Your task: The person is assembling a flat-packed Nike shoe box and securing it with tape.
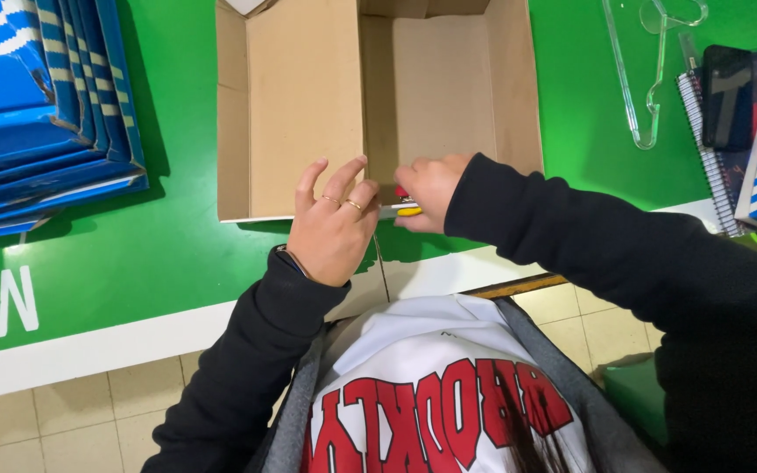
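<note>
Cardboard box sits open on the green surface, near wall facing the person, so both hands meet at its near edge. Left hand, fingers spread and loosely curled, holding nothing, presses the near wall as if to steady it; right hand has fingers closed round a small yellow-and-red tool, likely a utility knife, at the same edge. Stacked flat blue boxes lie far left, clear plastic hanger and spiral notebook far right, out of the way.

Right hand grips a yellow cutter beside left hand at cardboard box.
</note>
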